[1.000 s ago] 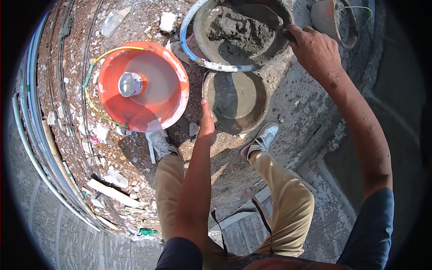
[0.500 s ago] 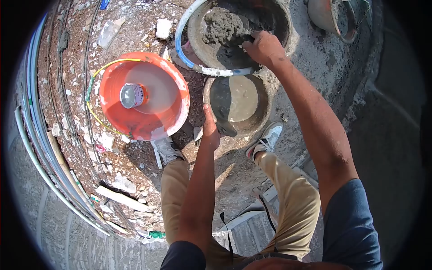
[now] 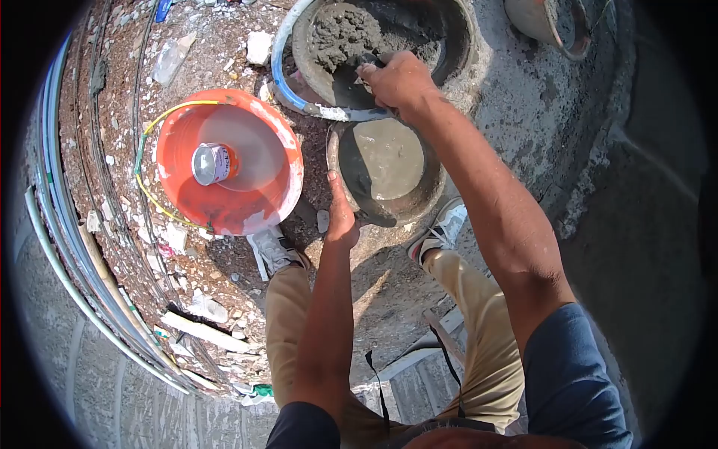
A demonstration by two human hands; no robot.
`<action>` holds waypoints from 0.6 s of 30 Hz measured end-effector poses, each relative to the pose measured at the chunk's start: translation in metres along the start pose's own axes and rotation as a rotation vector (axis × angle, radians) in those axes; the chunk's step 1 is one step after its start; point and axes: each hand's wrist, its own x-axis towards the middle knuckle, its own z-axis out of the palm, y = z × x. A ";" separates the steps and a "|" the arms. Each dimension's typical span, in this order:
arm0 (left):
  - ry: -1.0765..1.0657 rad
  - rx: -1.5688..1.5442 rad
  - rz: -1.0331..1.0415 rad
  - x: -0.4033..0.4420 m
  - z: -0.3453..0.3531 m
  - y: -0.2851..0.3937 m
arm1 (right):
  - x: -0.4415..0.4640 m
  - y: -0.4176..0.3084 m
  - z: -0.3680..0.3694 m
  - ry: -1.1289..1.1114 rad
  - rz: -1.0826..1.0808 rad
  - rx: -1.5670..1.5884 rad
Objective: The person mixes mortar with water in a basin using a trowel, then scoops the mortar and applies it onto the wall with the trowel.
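Observation:
My right hand is closed around the handle of a trowel inside the upper tub. The trowel's blade is mostly hidden in the thick grey mortar heaped there. Below that tub stands a smaller bucket with watery grey liquid in it. My left hand grips this bucket's left rim, thumb along the edge and the other fingers hidden beneath.
An orange bucket with cloudy liquid and a labelled can stands at left. Another bucket lies tilted at upper right. Rubble, cables and pipes cover the left side. My shoes are close to the buckets.
My right hand has moved left and slightly down in the upper tub with the trowel, toward the mortar heap. My left hand keeps its hold on the smaller bucket. The view has shifted slightly.

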 end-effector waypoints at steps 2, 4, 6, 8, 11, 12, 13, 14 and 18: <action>0.006 0.031 0.104 0.030 -0.025 -0.023 | 0.009 0.012 0.010 -0.002 -0.005 0.200; 0.034 0.047 0.117 0.036 -0.030 -0.021 | 0.001 0.015 0.008 -0.008 -0.061 0.302; 0.078 0.057 0.017 0.030 -0.031 -0.020 | -0.024 0.019 0.003 0.002 -0.096 0.327; 0.130 0.094 0.030 0.005 -0.003 -0.005 | -0.041 0.022 -0.005 -0.041 -0.043 0.395; 0.101 0.092 0.038 0.000 0.003 -0.002 | -0.046 0.043 -0.001 -0.063 -0.080 0.565; 0.075 0.081 0.037 0.001 0.001 -0.002 | -0.048 0.049 0.002 -0.065 -0.111 0.633; 0.077 0.077 0.027 0.002 0.000 -0.002 | -0.050 0.057 0.002 -0.059 -0.123 0.644; 0.080 0.073 0.016 0.004 -0.002 -0.003 | -0.052 0.064 0.001 -0.053 -0.134 0.656; 0.090 0.062 -0.014 0.005 -0.005 -0.004 | -0.067 0.088 -0.008 -0.025 -0.160 0.704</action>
